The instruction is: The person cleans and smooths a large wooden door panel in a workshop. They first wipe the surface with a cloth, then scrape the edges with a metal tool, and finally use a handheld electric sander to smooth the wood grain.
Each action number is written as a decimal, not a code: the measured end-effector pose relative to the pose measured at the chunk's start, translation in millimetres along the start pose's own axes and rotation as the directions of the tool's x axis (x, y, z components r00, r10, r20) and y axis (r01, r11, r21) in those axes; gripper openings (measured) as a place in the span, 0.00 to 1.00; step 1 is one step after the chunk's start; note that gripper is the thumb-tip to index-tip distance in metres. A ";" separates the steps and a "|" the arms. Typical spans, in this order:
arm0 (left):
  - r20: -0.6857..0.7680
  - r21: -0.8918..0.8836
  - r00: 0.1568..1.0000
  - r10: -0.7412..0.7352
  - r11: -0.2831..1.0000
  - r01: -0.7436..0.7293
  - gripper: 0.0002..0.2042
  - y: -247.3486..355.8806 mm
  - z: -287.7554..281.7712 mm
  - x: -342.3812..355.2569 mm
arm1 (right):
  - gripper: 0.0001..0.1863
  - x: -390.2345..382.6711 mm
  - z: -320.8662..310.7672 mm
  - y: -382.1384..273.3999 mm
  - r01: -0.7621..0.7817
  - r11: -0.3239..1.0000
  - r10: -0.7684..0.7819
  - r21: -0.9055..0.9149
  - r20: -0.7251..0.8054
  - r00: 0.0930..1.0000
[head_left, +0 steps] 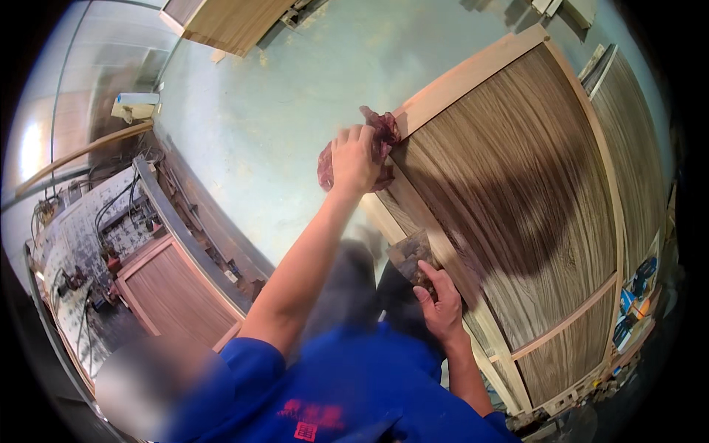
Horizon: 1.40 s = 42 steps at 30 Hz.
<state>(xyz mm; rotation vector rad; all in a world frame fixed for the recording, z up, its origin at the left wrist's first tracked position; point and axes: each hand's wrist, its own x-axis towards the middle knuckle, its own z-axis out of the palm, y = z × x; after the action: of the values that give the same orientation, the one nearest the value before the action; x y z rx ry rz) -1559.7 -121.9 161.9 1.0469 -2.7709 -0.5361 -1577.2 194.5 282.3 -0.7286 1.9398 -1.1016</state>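
Observation:
A large framed wooden door panel (509, 170) with dark grain and paler edge strips lies in front of me, filling the right half of the head view. My left hand (356, 159) is closed over a crumpled dark red cloth (382, 131), pressed to the panel's far left corner. My right hand (442, 301) grips a flat, square, mottled brown-grey piece (413, 251) by its near side. This piece is next to the panel's left edge strip; whether it touches the strip, I cannot tell. My palm hides its near end.
Another grained panel (628, 140) lies beyond the right edge. Several tools and small blue items (634, 306) sit at the lower right. On the left stands a cluttered bench (81, 229) with cables and a reddish framed panel (177, 288). A wooden cabinet (229, 22) stands at the top.

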 end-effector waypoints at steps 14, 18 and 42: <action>0.145 -0.189 0.982 0.122 0.978 -0.094 0.20 -29.3 -12.2 28.9 | 0.25 32.7 60.9 -42.4 -0.243 0.963 0.263 0.120 -0.195 0.945; 0.353 -0.122 0.922 0.162 0.984 -0.127 0.29 -48.2 -1.9 41.2 | 0.26 41.2 76.8 -46.8 -0.259 0.957 0.283 0.128 -0.227 0.932; 0.342 -0.783 0.852 -0.397 0.381 0.492 0.22 -79.7 -106.8 -21.6 | 0.32 176.4 44.5 -60.4 0.257 0.779 -0.138 -0.572 0.243 0.960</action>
<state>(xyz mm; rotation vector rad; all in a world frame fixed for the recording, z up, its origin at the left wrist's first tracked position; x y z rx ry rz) -1468.5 -193.1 231.4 1.4317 -1.7000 -1.8289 -1628.4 11.1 260.7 -1.3587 2.0850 -0.4766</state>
